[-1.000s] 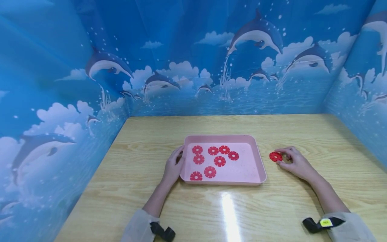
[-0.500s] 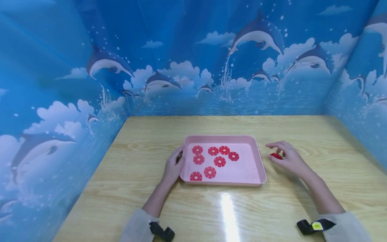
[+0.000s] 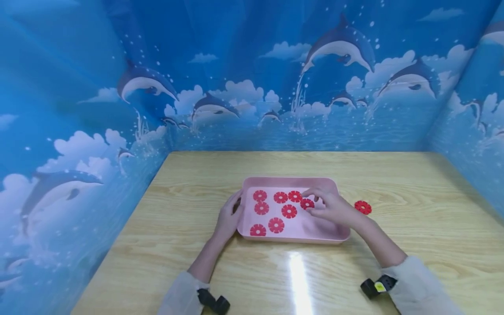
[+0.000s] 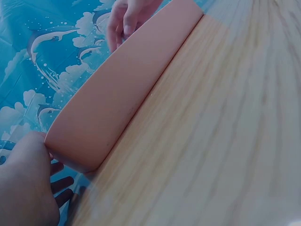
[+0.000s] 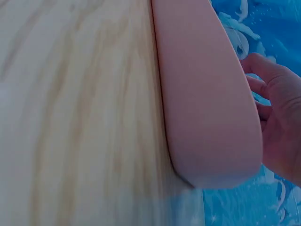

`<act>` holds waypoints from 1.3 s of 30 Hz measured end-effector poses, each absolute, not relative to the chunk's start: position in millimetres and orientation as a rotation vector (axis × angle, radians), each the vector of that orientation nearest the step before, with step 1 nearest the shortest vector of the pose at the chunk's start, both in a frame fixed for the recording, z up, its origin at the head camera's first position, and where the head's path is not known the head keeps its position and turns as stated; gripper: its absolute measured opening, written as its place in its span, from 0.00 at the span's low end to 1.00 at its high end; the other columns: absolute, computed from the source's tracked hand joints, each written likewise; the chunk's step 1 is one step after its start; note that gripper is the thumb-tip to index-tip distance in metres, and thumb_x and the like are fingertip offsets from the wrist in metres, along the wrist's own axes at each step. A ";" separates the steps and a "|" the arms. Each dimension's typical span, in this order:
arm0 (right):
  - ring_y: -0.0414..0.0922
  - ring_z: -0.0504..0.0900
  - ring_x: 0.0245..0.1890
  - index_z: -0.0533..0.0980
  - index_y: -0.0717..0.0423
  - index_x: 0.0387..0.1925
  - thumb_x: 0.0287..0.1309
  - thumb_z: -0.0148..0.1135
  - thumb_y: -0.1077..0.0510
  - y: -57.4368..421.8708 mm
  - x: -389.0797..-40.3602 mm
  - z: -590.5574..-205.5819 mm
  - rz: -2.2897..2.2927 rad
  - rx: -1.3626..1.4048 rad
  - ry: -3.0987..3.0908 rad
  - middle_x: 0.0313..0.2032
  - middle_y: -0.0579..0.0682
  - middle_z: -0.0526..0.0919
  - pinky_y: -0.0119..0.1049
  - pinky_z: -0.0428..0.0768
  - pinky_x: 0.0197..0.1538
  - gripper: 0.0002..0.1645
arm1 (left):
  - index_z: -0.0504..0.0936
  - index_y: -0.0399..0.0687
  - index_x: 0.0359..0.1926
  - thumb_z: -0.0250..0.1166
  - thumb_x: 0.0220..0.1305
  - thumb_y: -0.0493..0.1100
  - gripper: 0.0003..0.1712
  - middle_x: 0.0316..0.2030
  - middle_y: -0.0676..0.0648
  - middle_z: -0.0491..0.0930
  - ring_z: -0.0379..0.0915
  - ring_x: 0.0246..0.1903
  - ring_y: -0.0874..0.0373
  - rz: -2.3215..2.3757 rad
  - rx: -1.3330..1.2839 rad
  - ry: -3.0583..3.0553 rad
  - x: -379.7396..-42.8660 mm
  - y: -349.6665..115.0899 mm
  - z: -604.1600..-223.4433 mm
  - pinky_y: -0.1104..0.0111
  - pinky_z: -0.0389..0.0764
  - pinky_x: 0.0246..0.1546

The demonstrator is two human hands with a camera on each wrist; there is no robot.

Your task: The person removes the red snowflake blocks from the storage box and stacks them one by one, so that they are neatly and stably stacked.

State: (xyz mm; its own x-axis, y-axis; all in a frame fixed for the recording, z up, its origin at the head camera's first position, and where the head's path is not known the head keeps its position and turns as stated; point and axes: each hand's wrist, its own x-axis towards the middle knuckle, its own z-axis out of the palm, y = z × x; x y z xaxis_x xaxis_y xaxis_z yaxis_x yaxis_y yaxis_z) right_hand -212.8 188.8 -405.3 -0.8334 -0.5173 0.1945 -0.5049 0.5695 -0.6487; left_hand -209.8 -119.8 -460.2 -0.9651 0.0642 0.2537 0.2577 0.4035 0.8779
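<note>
A shallow pink tray [image 3: 291, 240] lies on the table with several red notched plastic discs [image 3: 276, 225] spread flat across its left and middle. At the tray's left side, my left hand [image 3: 227, 218] rests with thumb and fingertips against the wall; its thumb [image 4: 35, 141] touches the corner in the left wrist view. My right hand [image 3: 332, 209] hovers inside the tray, thumb and index finger parted over the rightmost disc [image 3: 307, 204], partly covered by the hand. In the right wrist view, the tray's front wall hides the right hand's [image 5: 282, 117] fingertips.
A single red disc [image 3: 363, 207] lies on the wooden table [image 3: 189, 183] right of the tray, close beside the right forearm. Blue dolphin-printed sheets [image 3: 244, 118] wall the table at the back and sides. Both wrists carry small black cameras [image 3: 212, 302].
My right hand has released the red disc on the table right of the tray and moved left over the tray. The left hand has stayed at the tray's left side.
</note>
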 end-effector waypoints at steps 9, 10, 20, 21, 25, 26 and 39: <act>0.47 0.72 0.37 0.75 0.58 0.50 0.49 0.65 0.61 161.7 -217.8 -413.6 -1.064 -0.950 2.742 0.44 0.52 0.75 0.42 0.76 0.39 0.23 | 0.64 0.43 0.65 0.52 0.67 0.38 0.25 0.61 0.39 0.65 0.59 0.60 0.46 -1.599 -0.271 -2.509 -210.1 -117.4 -461.4 0.57 0.61 0.60; 0.47 0.71 0.37 0.75 0.58 0.50 0.49 0.65 0.61 160.2 -218.5 -414.9 -1.055 -0.938 2.742 0.43 0.52 0.75 0.41 0.76 0.39 0.23 | 0.64 0.43 0.65 0.52 0.67 0.38 0.25 0.61 0.39 0.65 0.59 0.60 0.46 -1.597 -0.271 -2.509 -210.1 -117.2 -461.2 0.56 0.61 0.60; 0.42 0.69 0.36 0.76 0.55 0.48 0.46 0.68 0.60 153.0 -222.1 -431.9 -1.011 -0.867 2.767 0.37 0.45 0.74 0.36 0.74 0.38 0.23 | 0.62 0.45 0.66 0.51 0.67 0.39 0.26 0.63 0.43 0.63 0.56 0.62 0.49 -1.633 -0.228 -2.533 -209.7 -115.7 -459.9 0.59 0.60 0.61; 0.42 0.69 0.35 0.76 0.55 0.48 0.46 0.68 0.60 152.4 -222.1 -432.7 -1.004 -0.862 2.771 0.36 0.45 0.73 0.36 0.74 0.37 0.23 | 0.62 0.45 0.66 0.51 0.67 0.39 0.26 0.63 0.43 0.63 0.56 0.62 0.49 -1.636 -0.224 -2.533 -209.9 -115.9 -460.2 0.59 0.59 0.61; 0.42 0.69 0.38 0.76 0.53 0.49 0.46 0.68 0.58 150.4 -221.7 -434.4 -0.953 -0.842 2.804 0.40 0.47 0.73 0.37 0.75 0.41 0.24 | 0.62 0.45 0.66 0.51 0.67 0.39 0.26 0.63 0.43 0.63 0.57 0.62 0.49 -1.636 -0.230 -2.529 -210.5 -117.0 -460.6 0.59 0.59 0.61; 0.42 0.69 0.39 0.76 0.52 0.49 0.46 0.68 0.57 149.9 -221.7 -434.4 -0.941 -0.835 2.810 0.42 0.48 0.73 0.38 0.75 0.42 0.25 | 0.63 0.45 0.66 0.51 0.67 0.39 0.26 0.63 0.43 0.63 0.57 0.62 0.49 -1.636 -0.232 -2.527 -210.6 -117.4 -460.7 0.59 0.59 0.61; 0.42 0.68 0.39 0.76 0.49 0.48 0.46 0.68 0.55 147.7 -221.7 -436.0 -0.843 -0.811 2.849 0.43 0.47 0.71 0.39 0.74 0.43 0.24 | 0.63 0.45 0.66 0.51 0.67 0.38 0.26 0.63 0.42 0.63 0.56 0.62 0.48 -1.618 -0.229 -2.532 -211.3 -119.3 -460.5 0.58 0.58 0.62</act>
